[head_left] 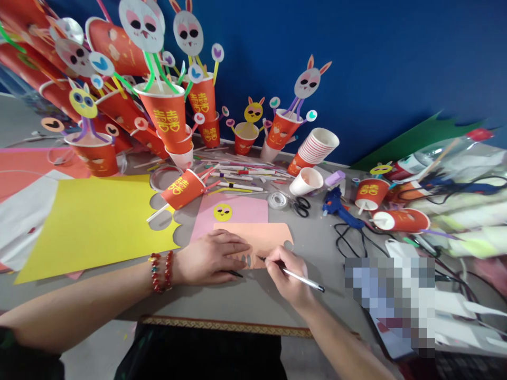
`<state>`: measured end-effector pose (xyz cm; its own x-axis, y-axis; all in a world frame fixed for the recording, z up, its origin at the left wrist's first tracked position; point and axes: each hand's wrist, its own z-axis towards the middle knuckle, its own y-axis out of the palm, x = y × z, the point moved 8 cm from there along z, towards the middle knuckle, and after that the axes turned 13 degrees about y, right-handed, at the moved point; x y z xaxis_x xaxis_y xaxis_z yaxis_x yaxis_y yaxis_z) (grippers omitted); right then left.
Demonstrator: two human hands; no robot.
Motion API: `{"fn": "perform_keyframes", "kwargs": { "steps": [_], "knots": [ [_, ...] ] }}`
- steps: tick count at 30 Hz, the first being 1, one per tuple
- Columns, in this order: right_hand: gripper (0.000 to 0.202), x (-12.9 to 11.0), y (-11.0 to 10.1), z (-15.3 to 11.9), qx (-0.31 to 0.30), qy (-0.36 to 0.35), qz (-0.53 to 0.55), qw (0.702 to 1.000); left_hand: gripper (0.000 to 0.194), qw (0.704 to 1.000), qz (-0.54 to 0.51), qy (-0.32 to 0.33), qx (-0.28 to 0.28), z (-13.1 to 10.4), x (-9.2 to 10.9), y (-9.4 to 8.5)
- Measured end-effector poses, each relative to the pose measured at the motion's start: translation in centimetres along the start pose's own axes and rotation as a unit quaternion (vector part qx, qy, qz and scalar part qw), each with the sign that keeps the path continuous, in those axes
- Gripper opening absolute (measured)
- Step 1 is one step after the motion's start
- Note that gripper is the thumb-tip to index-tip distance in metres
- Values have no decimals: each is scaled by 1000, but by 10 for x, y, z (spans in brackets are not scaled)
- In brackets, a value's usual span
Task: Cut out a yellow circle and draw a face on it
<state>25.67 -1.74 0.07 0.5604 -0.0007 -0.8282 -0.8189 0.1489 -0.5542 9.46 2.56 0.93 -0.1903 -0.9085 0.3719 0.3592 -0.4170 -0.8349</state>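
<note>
An orange paper sheet (pixel 273 235) with cut-outs along its near edge lies before me. My left hand (pixel 216 256) rests flat on its left part, fingers stretched out, a red bead bracelet at the wrist. Below those fingers a thin dark object shows its tip; its kind is hidden. My right hand (pixel 289 272) is closed round a pen (pixel 303 278), whose tip is at the sheet's near edge. Under the orange sheet lies a pink sheet (pixel 253 208), carrying a yellow round face cut-out (pixel 223 212).
Yellow paper (pixel 103 227) spreads at the left. Red cups with rabbit faces (pixel 162 116) crowd the back left. Several markers (pixel 241 171), a tape roll (pixel 277 200), black scissors (pixel 301 206), stacked cups (pixel 315 150) and a blue glue gun (pixel 340 207) with cable lie beyond the sheets.
</note>
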Motion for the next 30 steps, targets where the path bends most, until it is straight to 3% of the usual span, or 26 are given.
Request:
{"fn": "perform_keyframes", "kwargs": {
  "steps": [30],
  "knots": [
    [23, 0, 1, -2, -33, -3, 17, 999, 28, 1000, 0, 4, -1, 1, 1, -3]
  ]
}}
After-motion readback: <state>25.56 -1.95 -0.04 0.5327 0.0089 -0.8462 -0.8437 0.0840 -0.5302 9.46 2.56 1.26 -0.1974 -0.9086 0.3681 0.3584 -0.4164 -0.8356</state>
